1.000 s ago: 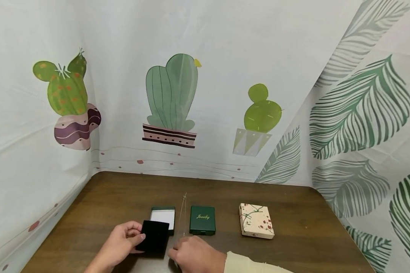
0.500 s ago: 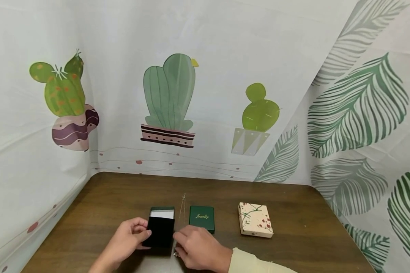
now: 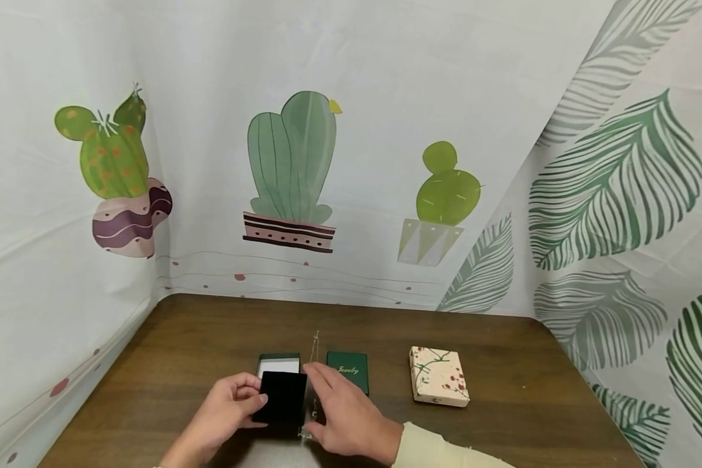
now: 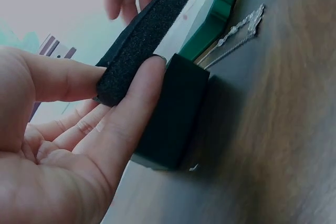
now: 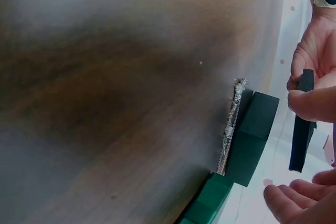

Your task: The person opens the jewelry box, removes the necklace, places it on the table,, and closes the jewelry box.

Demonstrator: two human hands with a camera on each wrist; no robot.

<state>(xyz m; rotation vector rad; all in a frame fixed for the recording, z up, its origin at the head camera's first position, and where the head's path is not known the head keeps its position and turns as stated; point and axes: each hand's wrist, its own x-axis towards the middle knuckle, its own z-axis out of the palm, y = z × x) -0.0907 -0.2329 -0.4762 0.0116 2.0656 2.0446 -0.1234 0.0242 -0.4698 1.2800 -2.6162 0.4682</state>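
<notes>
My left hand (image 3: 225, 411) pinches a black foam jewelry box insert (image 3: 285, 398) between thumb and fingers. In the left wrist view the insert (image 4: 144, 43) is tilted above an open dark green box base (image 4: 173, 111). My right hand (image 3: 351, 413) is at the insert's right edge, fingers extended; in the right wrist view its thumb (image 5: 317, 104) overlaps the insert (image 5: 302, 140), while its fingers (image 5: 296, 198) stand apart below. A thin silver necklace (image 3: 315, 344) lies on the table beside the box, partly hidden by my right hand.
A green lid (image 3: 348, 364) marked "Jewelry" lies right of the necklace, partly covered by my right hand. A cream floral box (image 3: 440, 377) stands farther right on the brown wooden table (image 3: 210, 331). A cactus-print cloth (image 3: 368, 175) hangs behind.
My left hand has moved the insert rightward in front of the box base. My right hand has gone from the necklace's near end to the insert's right edge, its fingers straightening.
</notes>
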